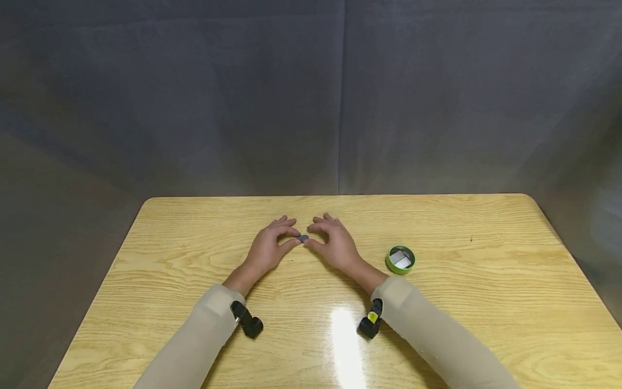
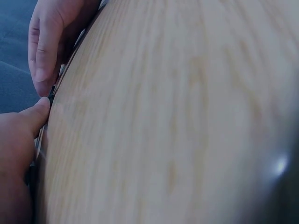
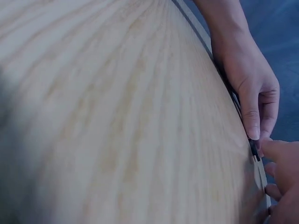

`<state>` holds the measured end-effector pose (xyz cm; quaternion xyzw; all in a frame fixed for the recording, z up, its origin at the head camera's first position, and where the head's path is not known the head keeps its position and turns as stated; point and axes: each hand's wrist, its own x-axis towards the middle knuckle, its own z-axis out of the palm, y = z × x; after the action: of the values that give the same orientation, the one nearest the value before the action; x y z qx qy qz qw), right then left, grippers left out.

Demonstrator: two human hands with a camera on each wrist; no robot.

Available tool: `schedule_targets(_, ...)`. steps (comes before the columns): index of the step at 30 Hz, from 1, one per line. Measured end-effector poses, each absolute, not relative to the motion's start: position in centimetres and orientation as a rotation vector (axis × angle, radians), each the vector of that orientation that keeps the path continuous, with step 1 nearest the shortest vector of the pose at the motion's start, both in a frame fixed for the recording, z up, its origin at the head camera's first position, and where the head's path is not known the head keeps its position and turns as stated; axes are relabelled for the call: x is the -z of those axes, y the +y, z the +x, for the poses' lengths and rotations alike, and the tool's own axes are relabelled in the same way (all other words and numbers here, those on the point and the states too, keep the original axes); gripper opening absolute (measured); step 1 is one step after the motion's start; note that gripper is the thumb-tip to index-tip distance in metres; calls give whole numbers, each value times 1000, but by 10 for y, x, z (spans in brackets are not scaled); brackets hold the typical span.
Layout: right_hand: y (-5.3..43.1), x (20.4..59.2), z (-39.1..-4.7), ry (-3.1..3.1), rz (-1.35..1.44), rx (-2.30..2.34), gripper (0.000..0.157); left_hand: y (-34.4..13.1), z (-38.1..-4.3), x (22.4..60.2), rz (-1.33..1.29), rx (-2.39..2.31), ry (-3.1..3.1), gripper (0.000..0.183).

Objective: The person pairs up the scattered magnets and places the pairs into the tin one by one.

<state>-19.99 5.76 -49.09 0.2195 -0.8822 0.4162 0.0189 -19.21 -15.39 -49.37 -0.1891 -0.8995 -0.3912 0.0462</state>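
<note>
Near the middle of the table, a small flat dark grey piece (image 1: 303,237) lies between the two hands; its kind is too small to tell. My left hand (image 1: 264,248) pinches its left end between thumb and index finger. The thumb of my right hand (image 1: 337,246) touches its right end, while the right index fingertip stays a little apart from it. From the left wrist, the piece (image 2: 51,97) shows only as a dark sliver by the left thumb. In the right wrist view the left thumb rests against the dark piece (image 3: 253,147).
A round green tin (image 1: 399,271) with several flat silvery-white pieces in it stands right of the right hand. The wooden table (image 1: 291,346) ends at a dark grey curtain (image 1: 243,108) behind. Each sleeved wrist carries a black camera mount.
</note>
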Motion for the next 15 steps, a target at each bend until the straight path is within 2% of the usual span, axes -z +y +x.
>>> schedule_targets(10, 65, 483, -201, -2740, 693, -1394, 30, -153, -192, 492, -571, 1228, -2748, 21)
schedule_targets(15, 70, 476, -199, -2802, 661, -1425, 34, -154, -191, 492, -563, 1221, -2749, 20)
